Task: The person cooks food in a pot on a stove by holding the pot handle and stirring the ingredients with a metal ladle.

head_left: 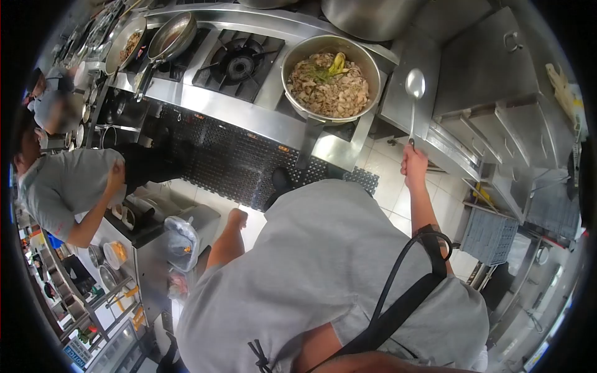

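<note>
My right hand point(413, 163) is closed round the handle of a large metal serving spoon point(415, 84), held out with its bowl up, to the right of the stove. My left hand point(237, 217) hangs low by my side with its fingers curled, and nothing shows in it. In front of me a wide metal pot point(291, 93) sits on the stove. Chopped, brownish pieces of food point(326, 90) fill it, with yellow-green pieces point(337, 63) lying on top. The pot's long dark handle point(309, 143) points toward me.
Left of the pot is a gas burner point(241, 59), then a frying pan point(173, 36) and another pan with food point(129, 50). Steel drawers point(491, 133) stand at right. A co-worker point(71, 186) stands at left. A black perforated mat point(230, 161) covers the floor.
</note>
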`<state>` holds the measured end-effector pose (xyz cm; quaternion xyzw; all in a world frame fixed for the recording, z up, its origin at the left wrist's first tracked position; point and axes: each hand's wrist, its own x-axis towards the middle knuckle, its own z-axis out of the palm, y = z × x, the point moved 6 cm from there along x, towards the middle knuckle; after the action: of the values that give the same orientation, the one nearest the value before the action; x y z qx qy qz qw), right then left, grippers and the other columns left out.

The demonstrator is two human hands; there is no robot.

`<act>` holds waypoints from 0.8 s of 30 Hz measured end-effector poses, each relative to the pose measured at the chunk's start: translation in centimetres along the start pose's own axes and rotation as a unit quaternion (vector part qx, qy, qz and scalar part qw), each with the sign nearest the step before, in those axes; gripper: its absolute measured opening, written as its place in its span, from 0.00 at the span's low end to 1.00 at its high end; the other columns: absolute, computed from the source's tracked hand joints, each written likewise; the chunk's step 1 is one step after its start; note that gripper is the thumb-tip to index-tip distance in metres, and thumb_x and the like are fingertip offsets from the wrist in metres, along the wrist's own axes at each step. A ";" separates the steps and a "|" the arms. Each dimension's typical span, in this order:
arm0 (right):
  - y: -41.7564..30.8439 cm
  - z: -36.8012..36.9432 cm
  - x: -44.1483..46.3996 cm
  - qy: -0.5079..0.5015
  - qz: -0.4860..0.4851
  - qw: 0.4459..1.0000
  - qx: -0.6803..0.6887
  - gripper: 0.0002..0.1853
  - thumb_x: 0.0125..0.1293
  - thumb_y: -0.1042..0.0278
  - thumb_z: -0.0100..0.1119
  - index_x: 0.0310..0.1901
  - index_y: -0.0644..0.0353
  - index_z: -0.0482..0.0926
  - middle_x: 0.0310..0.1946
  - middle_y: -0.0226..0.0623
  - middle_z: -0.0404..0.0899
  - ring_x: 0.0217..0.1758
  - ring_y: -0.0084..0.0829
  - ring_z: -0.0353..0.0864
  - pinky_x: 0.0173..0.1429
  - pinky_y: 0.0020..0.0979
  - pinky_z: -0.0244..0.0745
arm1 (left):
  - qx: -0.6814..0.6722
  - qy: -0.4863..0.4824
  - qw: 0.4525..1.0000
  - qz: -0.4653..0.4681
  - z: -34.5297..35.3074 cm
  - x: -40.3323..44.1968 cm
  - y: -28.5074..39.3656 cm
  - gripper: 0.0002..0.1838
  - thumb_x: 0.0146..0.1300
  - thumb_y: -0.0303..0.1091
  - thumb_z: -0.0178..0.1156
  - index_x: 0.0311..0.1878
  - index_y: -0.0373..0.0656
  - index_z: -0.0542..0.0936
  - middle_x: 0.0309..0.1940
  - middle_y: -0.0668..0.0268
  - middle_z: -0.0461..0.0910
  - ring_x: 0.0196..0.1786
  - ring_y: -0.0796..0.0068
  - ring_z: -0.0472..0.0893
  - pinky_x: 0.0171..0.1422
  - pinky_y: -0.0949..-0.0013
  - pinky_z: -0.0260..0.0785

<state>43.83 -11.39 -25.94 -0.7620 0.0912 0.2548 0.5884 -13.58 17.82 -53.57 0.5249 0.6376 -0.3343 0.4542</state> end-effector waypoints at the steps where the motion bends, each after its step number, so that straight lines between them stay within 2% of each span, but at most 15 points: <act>1: 1.7 -0.5 0.7 0.019 0.039 0.999 0.026 0.09 0.61 0.63 0.55 0.26 0.53 0.69 0.15 0.24 0.63 0.10 0.16 0.58 0.11 0.20 0.50 | 0.031 -0.024 0.999 0.016 0.4 -4.2 2.1 0.16 0.61 0.39 0.49 0.38 0.35 0.76 0.28 0.53 0.80 0.23 0.60 0.80 0.29 0.58 0.73; 3: 4.0 -1.3 2.5 0.022 0.059 0.997 0.049 0.10 0.59 0.63 0.56 0.25 0.55 0.69 0.14 0.25 0.64 0.10 0.17 0.59 0.11 0.21 0.51 | 0.103 -0.046 0.985 0.127 1.6 -4.7 4.5 0.17 0.61 0.41 0.50 0.37 0.33 0.75 0.26 0.55 0.80 0.22 0.63 0.79 0.26 0.59 0.72; 5: 5.8 -2.0 4.7 0.025 0.057 0.997 0.038 0.10 0.59 0.63 0.56 0.24 0.55 0.69 0.15 0.26 0.65 0.11 0.19 0.61 0.12 0.22 0.53 | -0.059 -0.015 0.987 0.147 2.3 -7.0 7.1 0.17 0.59 0.42 0.53 0.29 0.34 0.77 0.21 0.57 0.79 0.21 0.66 0.79 0.23 0.61 0.71; 7: 7.1 -2.0 6.9 0.016 0.063 0.996 0.059 0.10 0.58 0.63 0.57 0.24 0.55 0.69 0.15 0.27 0.66 0.11 0.19 0.62 0.13 0.22 0.55 | -0.021 0.002 0.983 0.183 3.0 -6.7 10.0 0.17 0.58 0.43 0.54 0.26 0.36 0.78 0.19 0.56 0.78 0.22 0.65 0.80 0.28 0.61 0.72; 9: 7.3 -1.7 8.9 0.007 0.065 0.995 0.077 0.10 0.58 0.63 0.57 0.24 0.55 0.69 0.15 0.27 0.66 0.12 0.20 0.63 0.14 0.23 0.57 | 0.080 0.048 0.967 0.238 3.0 -6.9 13.7 0.16 0.56 0.43 0.54 0.30 0.37 0.79 0.21 0.55 0.79 0.25 0.62 0.81 0.33 0.61 0.72; 12: 6.7 -0.8 11.1 -0.014 0.085 0.991 0.106 0.10 0.59 0.62 0.57 0.25 0.56 0.71 0.16 0.28 0.67 0.13 0.20 0.64 0.16 0.23 0.59 | 0.059 0.127 0.941 0.307 2.4 -11.2 19.9 0.17 0.57 0.43 0.53 0.36 0.37 0.80 0.24 0.56 0.80 0.28 0.61 0.81 0.38 0.61 0.72; 13: 6.4 -0.4 11.7 -0.048 0.087 0.989 0.112 0.11 0.60 0.60 0.57 0.28 0.58 0.71 0.18 0.31 0.70 0.16 0.23 0.68 0.18 0.25 0.64 | 0.054 0.156 0.925 0.343 2.4 -12.2 21.3 0.17 0.57 0.43 0.53 0.37 0.37 0.80 0.24 0.56 0.80 0.29 0.61 0.81 0.38 0.62 0.72; 14: 6.2 -0.2 12.1 -0.080 0.091 0.986 0.116 0.13 0.60 0.58 0.57 0.32 0.61 0.72 0.20 0.34 0.73 0.18 0.25 0.72 0.21 0.27 0.70 | 0.052 0.159 0.928 0.334 2.8 -12.7 22.1 0.17 0.57 0.43 0.53 0.37 0.37 0.80 0.24 0.56 0.80 0.29 0.61 0.81 0.38 0.62 0.72; 15: 6.2 -0.3 12.5 -0.087 0.096 0.985 0.112 0.13 0.60 0.58 0.57 0.32 0.61 0.72 0.20 0.34 0.73 0.18 0.25 0.72 0.21 0.27 0.70 | -0.005 0.145 0.932 0.332 2.8 -15.3 23.6 0.16 0.58 0.41 0.54 0.37 0.36 0.79 0.22 0.59 0.79 0.26 0.68 0.80 0.34 0.66 0.71; 16: 6.2 -0.5 13.0 -0.088 0.096 0.986 0.101 0.16 0.61 0.55 0.56 0.36 0.63 0.73 0.23 0.37 0.75 0.21 0.27 0.75 0.25 0.28 0.73 | -0.063 0.130 0.933 0.330 2.9 -17.1 24.3 0.15 0.59 0.40 0.56 0.37 0.35 0.78 0.21 0.62 0.78 0.23 0.74 0.78 0.29 0.70 0.69; 18: 6.9 -1.7 13.2 -0.091 0.099 0.987 0.086 0.20 0.62 0.52 0.56 0.40 0.64 0.73 0.27 0.39 0.77 0.24 0.30 0.78 0.28 0.29 0.76 | -0.064 0.129 0.936 0.322 4.0 -18.2 23.8 0.15 0.60 0.40 0.56 0.38 0.35 0.78 0.21 0.62 0.78 0.24 0.74 0.78 0.30 0.70 0.69; 20: 7.3 -3.9 13.4 -0.078 0.048 0.990 0.103 0.28 0.62 0.44 0.53 0.46 0.67 0.71 0.30 0.42 0.78 0.28 0.31 0.80 0.31 0.28 0.77 | -0.062 0.129 0.934 0.326 5.2 -17.2 22.5 0.16 0.60 0.40 0.56 0.39 0.35 0.77 0.22 0.62 0.78 0.25 0.75 0.78 0.31 0.70 0.69; 22: 9.3 -6.8 12.8 -0.051 0.041 0.996 0.062 0.30 0.62 0.41 0.51 0.45 0.67 0.72 0.30 0.43 0.78 0.27 0.32 0.80 0.30 0.28 0.77 | -0.028 0.154 0.931 0.329 7.1 -13.9 18.5 0.15 0.59 0.40 0.56 0.36 0.35 0.78 0.23 0.61 0.78 0.26 0.75 0.78 0.33 0.70 0.69; 23: 10.7 -8.7 12.5 -0.023 0.037 0.999 0.022 0.33 0.61 0.37 0.50 0.45 0.67 0.72 0.30 0.43 0.78 0.27 0.32 0.80 0.29 0.28 0.77 | -0.008 0.151 0.944 0.294 7.5 -14.2 17.0 0.17 0.57 0.42 0.56 0.37 0.36 0.79 0.27 0.56 0.80 0.33 0.66 0.80 0.39 0.65 0.70; 24: 12.6 -10.5 12.2 -0.038 0.053 0.997 -0.040 0.34 0.60 0.35 0.49 0.43 0.67 0.72 0.30 0.44 0.78 0.27 0.33 0.80 0.27 0.29 0.76 | 0.013 0.149 0.955 0.258 7.9 -14.5 15.2 0.19 0.55 0.44 0.56 0.38 0.37 0.81 0.32 0.51 0.81 0.40 0.57 0.81 0.46 0.60 0.71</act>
<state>51.71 -22.97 -40.83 -0.7685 0.0991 0.3180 0.5463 3.56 8.81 -42.18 0.7208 0.5367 -0.1324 0.4182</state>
